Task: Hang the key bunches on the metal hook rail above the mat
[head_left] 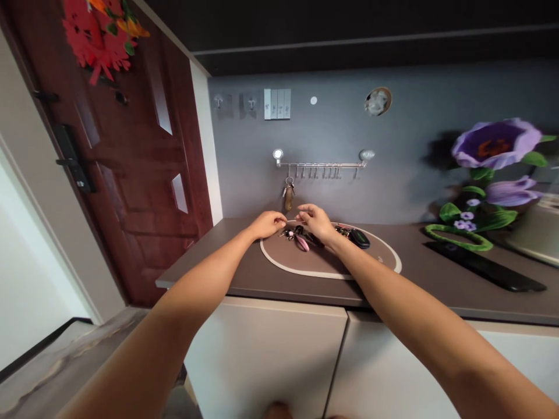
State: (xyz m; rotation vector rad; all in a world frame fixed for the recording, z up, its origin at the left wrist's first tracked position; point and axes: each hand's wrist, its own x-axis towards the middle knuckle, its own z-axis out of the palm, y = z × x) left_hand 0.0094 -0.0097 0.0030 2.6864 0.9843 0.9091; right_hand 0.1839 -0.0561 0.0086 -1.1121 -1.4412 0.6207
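Both my arms reach forward over a brown cabinet top (244,273). My left hand (267,224) and my right hand (315,222) are closed in pinches facing each other above an oval brown mat (332,265). Between their fingertips is something thin that I cannot make out. Under the hands on the mat lies a bunch of keys with a pink fob (301,241). A black car key fob (358,237) lies to the right of my right hand. On the wall behind, a metal hook rail (322,165) carries one hanging key bunch (287,196).
A dark red door (131,151) stands at the left. Purple artificial flowers (495,174) and a long black bar (484,266) sit on the right of the cabinet top. White cabinet doors (271,361) are below. Light switches (277,103) are on the grey wall.
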